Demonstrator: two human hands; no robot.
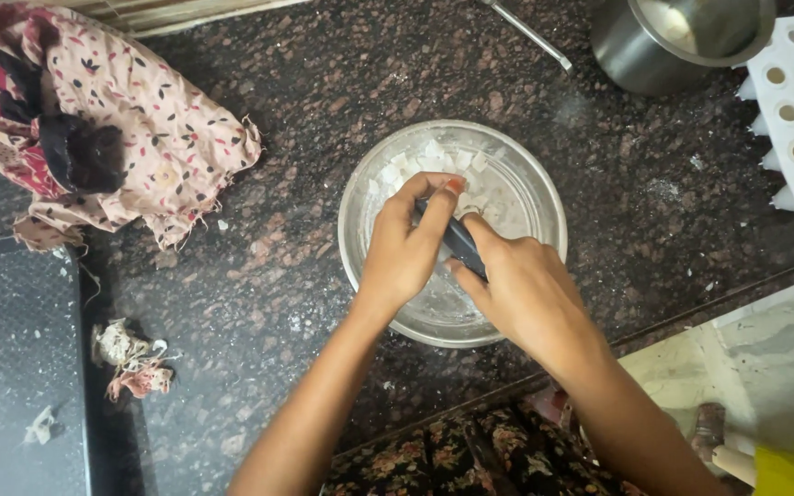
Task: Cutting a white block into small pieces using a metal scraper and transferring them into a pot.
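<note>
Both forearms reach forward over the speckled dark granite tabletop (pixel 259 285). The left hand (pixel 406 248) and right hand (pixel 526 294) meet above the round steel bowl (pixel 544 197) of white chunks (pixel 429 156), fingers curled, pinching a dark slim tool (pixel 457 241). Short, controlled strokes over the bowl would suit best.

A silver steel bowl (pixel 452 234) of white chunks (pixel 434 161) sits on the speckled brown-black counter (pixel 305 230); a pink floral cloth (pixel 130 119) lies at its far-left corner.
</note>
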